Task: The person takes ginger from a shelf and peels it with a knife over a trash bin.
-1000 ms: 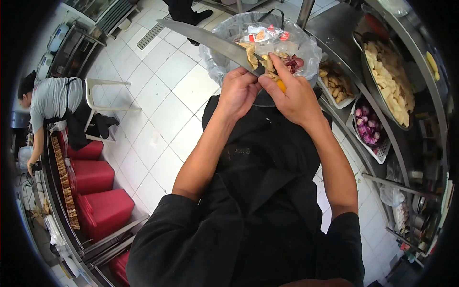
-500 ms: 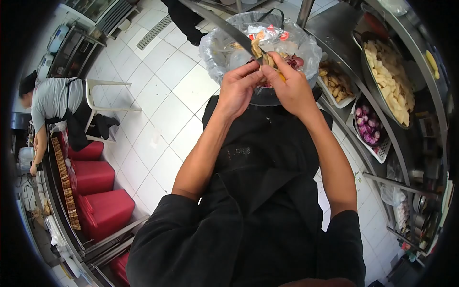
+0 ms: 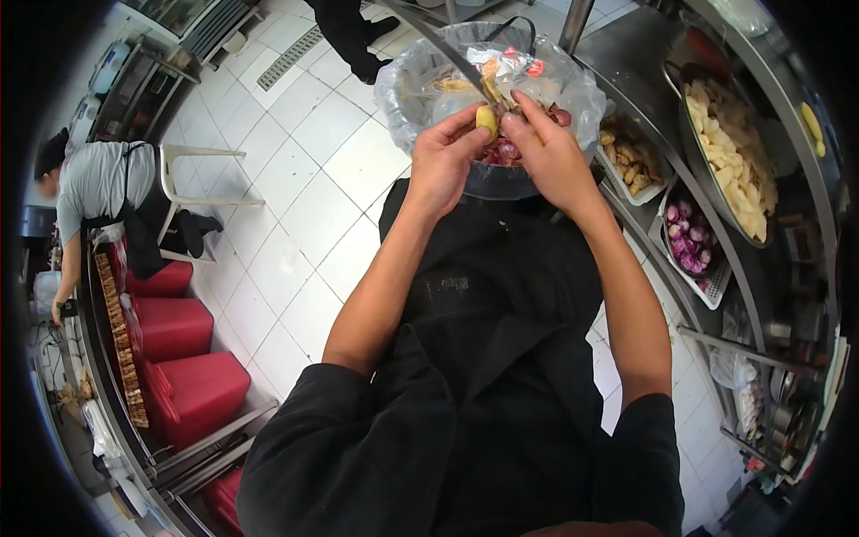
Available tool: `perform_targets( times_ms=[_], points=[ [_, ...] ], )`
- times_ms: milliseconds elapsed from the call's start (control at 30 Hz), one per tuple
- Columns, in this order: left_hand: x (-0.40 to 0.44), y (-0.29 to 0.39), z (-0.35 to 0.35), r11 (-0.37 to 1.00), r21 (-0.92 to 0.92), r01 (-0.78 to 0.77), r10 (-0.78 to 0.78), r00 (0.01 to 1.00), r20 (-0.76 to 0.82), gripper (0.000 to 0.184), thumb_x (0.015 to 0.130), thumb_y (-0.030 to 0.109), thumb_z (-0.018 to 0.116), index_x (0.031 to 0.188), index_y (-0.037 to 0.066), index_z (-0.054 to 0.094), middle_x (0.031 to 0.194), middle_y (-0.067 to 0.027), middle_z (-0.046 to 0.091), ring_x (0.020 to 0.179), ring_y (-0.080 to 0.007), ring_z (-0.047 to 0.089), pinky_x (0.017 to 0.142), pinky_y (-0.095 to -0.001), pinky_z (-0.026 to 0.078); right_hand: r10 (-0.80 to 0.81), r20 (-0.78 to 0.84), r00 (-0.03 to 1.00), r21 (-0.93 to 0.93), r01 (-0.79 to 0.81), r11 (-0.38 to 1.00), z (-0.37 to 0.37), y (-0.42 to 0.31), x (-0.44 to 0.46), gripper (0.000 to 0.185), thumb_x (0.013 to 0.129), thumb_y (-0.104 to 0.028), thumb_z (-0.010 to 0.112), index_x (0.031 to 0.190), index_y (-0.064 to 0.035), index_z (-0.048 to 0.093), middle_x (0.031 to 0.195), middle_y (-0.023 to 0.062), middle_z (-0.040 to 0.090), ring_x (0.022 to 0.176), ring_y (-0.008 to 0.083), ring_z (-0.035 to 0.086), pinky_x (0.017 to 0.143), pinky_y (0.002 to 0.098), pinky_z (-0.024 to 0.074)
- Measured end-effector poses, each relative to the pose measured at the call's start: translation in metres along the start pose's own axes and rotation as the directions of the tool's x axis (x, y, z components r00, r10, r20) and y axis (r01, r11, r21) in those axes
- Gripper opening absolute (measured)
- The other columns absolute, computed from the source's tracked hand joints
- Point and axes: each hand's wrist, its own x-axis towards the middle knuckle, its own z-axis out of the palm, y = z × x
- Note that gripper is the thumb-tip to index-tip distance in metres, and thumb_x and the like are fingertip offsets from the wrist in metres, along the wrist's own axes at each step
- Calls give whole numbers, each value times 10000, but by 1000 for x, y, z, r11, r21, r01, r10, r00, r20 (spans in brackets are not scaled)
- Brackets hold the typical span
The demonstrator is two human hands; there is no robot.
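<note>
My left hand [image 3: 447, 166] pinches a small pale-yellow peeled piece, which looks like ginger [image 3: 486, 121], between thumb and fingers. My right hand [image 3: 557, 166] is closed around a large knife [image 3: 452, 55], its handle mostly hidden in the grip. The long blade points up and left, and tan peel [image 3: 491, 79] shows against it. Both hands are above a bin [image 3: 510, 186] lined with a clear plastic bag [image 3: 577, 116]. Inside lie reddish onion skins [image 3: 506, 154], peelings and white-and-red wrappers.
To the right, a shelf holds a tray of unpeeled ginger [image 3: 633, 168] and a basket of purple onions [image 3: 689, 237]. Above them a large pan [image 3: 734, 161] holds pale pieces. A co-worker [image 3: 103, 183] leans over the left counter near red bins [image 3: 197, 394]. Another person's legs [image 3: 349, 40] stand beyond.
My left hand has drawn slightly left from the right hand, bringing the peeled piece into view. The knife has shifted slightly right. The co-worker's arm at left has moved a little.
</note>
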Motion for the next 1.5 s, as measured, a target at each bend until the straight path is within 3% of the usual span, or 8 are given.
perform_targets(
  times_ms=[100, 400, 700, 900, 1300, 1400, 1500],
  points=[
    [0, 0, -6, 984, 155, -83, 77, 996, 46, 282, 902, -45, 591, 1182, -81, 600, 1069, -107, 673, 920, -154, 647, 797, -279, 532, -169, -6, 986, -82, 168, 982, 7, -9, -10, 619, 947, -406, 552, 1320, 84, 490, 1133, 289, 640, 1104, 415, 610, 937, 421, 465],
    [-7, 4, 9, 945, 308, -107, 152, 980, -128, 202, 867, -32, 654, 1067, -52, 668, 995, -67, 693, 848, -95, 621, 752, -246, 509, -183, -17, 983, -88, 181, 980, 16, -16, -18, 649, 934, -437, 567, 1331, 71, 488, 1068, 281, 663, 1021, 417, 645, 889, 424, 487],
    [-8, 4, 11, 947, 298, -123, 171, 975, -142, 178, 845, -36, 671, 1023, -44, 685, 952, -44, 695, 827, -69, 593, 722, -228, 488, -241, -42, 970, -113, 235, 965, 16, -17, -19, 633, 934, -410, 578, 1324, 81, 489, 1072, 286, 659, 1021, 418, 645, 885, 428, 487],
    [-9, 1, 10, 914, 390, -112, 192, 966, -174, 138, 838, -43, 660, 973, -44, 685, 893, -21, 683, 765, -54, 568, 677, -219, 473, -209, -31, 977, -97, 205, 974, 16, -19, -21, 618, 936, -391, 584, 1315, 89, 493, 1066, 288, 659, 1027, 415, 643, 887, 427, 485],
    [-8, -1, 10, 942, 309, -129, 179, 974, -139, 80, 844, -52, 658, 922, -42, 668, 829, -19, 658, 721, -55, 560, 641, -214, 467, -190, -52, 980, -15, 189, 982, 19, -21, -21, 463, 954, -347, 563, 1269, -12, 510, 1060, 241, 667, 1029, 412, 636, 857, 423, 483],
    [-6, -4, 3, 940, 320, -120, 165, 979, -118, 139, 845, -65, 648, 982, -51, 668, 865, -40, 674, 748, -77, 598, 667, -221, 488, -170, -44, 984, 22, 171, 985, 19, -23, -19, 439, 953, -336, 563, 1248, -15, 511, 1053, 236, 667, 1029, 414, 634, 848, 417, 483],
    [-6, -4, 4, 975, 181, -129, 148, 984, -95, 221, 858, -83, 619, 1077, -74, 646, 936, -78, 690, 812, -126, 649, 722, -250, 529, -149, -25, 989, 76, 150, 986, 20, -22, -18, 452, 953, -339, 566, 1249, -3, 505, 1075, 241, 660, 1066, 398, 628, 883, 412, 471]
  ],
)
